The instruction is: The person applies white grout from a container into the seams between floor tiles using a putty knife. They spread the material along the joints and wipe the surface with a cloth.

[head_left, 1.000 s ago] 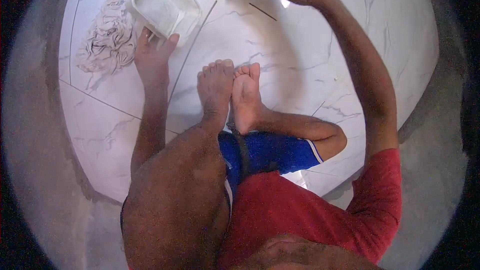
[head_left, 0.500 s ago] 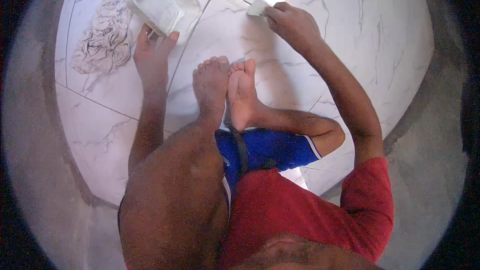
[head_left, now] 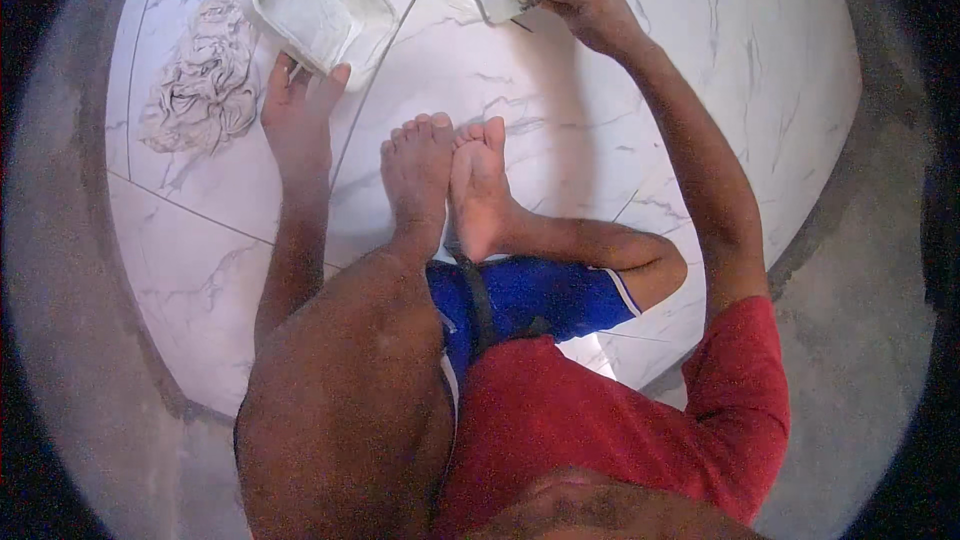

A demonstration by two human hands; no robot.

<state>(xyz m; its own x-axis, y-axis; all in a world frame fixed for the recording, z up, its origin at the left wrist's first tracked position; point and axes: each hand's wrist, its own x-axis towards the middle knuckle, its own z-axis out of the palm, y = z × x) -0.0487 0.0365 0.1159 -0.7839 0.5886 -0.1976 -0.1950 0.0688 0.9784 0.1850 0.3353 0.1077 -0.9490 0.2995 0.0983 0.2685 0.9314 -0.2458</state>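
My left hand (head_left: pixel 300 120) is closed on the near edge of a pale rectangular plastic tray (head_left: pixel 378 28), its thumb on one side and its fingers partly hidden under it. Whitish paste coats the tray's inside, and the tray leans toward me. In my right hand (head_left: pixel 592 12) is a small flat scraper (head_left: pixel 497 4), pale and smeared with paste, pinched between thumb and fingers. Its blade is low over the white marbled tiles (head_left: pixel 700 130), close to a joint line. Whether the blade touches the tile I cannot tell.
A crumpled beige cloth (head_left: pixel 205 70) lies on the tiles left of the tray. My bare feet (head_left: pixel 420 160) rest on the floor between my arms. Dark joints cross the tiles, with a pale smear near the scraper. Grey cement (head_left: pixel 850 340) borders the tiled area.
My right hand has moved slightly up and its scraper has shifted a little left and turned flatter. The tray has shifted slightly left in view, still in my left hand.
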